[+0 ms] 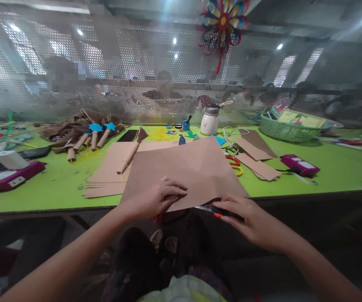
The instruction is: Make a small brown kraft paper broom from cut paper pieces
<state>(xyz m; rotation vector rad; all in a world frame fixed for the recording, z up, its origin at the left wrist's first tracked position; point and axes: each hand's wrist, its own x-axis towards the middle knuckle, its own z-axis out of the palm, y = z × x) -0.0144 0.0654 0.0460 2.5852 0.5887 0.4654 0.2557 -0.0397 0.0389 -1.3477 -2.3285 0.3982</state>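
Observation:
A large sheet of brown kraft paper [190, 165] lies before me, its near edge reaching over the table's front edge. On top of it, toward the near left, rests my left hand [162, 195], fingers stretched to the right. My right hand [246, 214] is closed round a black-and-orange utility knife [226, 211] at the sheet's near edge. The knife's thin metal blade points left, beside the paper's lifted edge. Partly under the big sheet is a stack of brown sheets [102, 178]. A rolled paper piece with a fringed end [129, 157] lies on that stack.
Fringed paper rolls with blue cutouts [95, 132] lie at the back left. Purple power strips [14, 175] sit on either side. Scissors with red and yellow handles [235, 165], paper strips [256, 163], a white bottle [210, 121] and a green basket [294, 130] are to the right.

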